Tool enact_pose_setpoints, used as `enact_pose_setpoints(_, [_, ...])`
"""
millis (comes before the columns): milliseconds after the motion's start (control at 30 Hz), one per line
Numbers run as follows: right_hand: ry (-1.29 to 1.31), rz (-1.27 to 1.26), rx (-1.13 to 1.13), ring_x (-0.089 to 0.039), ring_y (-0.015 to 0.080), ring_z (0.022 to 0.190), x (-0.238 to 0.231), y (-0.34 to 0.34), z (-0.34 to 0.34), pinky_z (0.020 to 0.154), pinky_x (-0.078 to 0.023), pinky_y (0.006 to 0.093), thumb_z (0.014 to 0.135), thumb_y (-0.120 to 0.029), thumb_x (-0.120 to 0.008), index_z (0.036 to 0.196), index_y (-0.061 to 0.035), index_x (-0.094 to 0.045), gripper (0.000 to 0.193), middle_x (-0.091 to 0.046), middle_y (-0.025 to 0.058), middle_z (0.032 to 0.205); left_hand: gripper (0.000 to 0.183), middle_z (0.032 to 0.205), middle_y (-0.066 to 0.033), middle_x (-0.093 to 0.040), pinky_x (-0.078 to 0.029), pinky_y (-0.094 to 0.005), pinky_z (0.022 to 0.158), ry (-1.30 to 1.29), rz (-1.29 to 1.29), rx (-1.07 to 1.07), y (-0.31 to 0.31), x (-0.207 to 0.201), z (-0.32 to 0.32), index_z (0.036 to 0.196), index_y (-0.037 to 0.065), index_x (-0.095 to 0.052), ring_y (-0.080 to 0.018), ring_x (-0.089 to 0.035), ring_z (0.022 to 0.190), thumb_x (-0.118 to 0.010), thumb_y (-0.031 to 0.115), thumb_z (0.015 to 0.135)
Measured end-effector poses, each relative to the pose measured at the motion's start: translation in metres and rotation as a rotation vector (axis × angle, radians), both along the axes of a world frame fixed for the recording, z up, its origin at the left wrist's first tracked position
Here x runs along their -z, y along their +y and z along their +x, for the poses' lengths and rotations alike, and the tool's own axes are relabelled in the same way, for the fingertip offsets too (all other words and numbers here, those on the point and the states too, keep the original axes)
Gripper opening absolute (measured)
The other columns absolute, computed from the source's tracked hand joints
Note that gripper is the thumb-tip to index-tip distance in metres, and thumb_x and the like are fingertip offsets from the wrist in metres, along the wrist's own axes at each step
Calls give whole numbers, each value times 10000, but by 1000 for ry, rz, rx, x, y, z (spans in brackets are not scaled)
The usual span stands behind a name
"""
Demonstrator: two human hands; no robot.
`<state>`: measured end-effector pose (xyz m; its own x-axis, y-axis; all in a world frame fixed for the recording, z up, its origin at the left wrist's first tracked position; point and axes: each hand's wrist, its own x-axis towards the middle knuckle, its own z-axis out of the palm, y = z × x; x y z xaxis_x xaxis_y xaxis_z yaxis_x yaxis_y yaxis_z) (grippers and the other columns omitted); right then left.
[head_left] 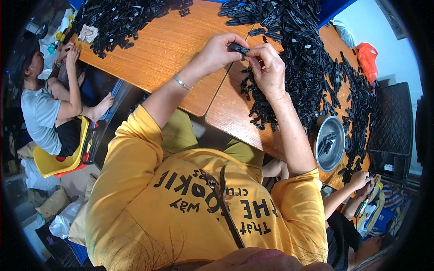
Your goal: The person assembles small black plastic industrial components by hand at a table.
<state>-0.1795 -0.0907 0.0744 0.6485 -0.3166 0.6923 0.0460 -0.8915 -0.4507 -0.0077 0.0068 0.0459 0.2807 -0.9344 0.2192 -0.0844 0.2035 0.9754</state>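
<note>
Black plastic clip [238, 48] sat pinched between fingertips of both hands, above the wooden table [172, 45]. Left hand [220, 53] gripped its near end, fingers curled tight; right hand [267, 67] closed on the far end, thumb pressing. Heap of black plastic parts [307, 67] lay just beyond the right fingers. Metal bowl [330, 143] stood well back toward the right elbow.

Head-worn fisheye, steeply downward, close
</note>
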Motion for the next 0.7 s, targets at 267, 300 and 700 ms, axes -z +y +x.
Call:
enact_pose_setpoints(267, [-25, 150, 41, -708, 200, 779, 4, 6, -5, 651, -573, 305, 848, 55, -783, 932, -32, -686, 155, -676, 90, 919, 234, 1111, -52, -716, -588, -244, 876, 264, 109, 82, 10, -7, -1, 1191, 11, -690, -117, -698, 965, -715, 18, 958])
enact_pose_setpoints(300, [-33, 209, 78, -702, 188, 770, 6, 7, -5, 653, -570, 294, 855, 57, -779, 931, -26, -684, 147, -671, 87, 916, 234, 1111, -52, -716, -588, -244, 876, 263, 109, 82, 11, -7, 0, 1191, 11, -690, -117, -698, 965, -715, 18, 958])
enact_pose_setpoints(700, [-148, 443, 89, -696, 117, 751, 12, 9, 4, 679, -570, 253, 894, 34, -775, 942, -5, -696, 101, -671, 48, 922, 468, 1342, -109, -631, -509, -395, 1129, 886, -7, 314, 11, 32, -7, 1451, 0, -511, -213, -633, 1231, -661, 75, 1014])
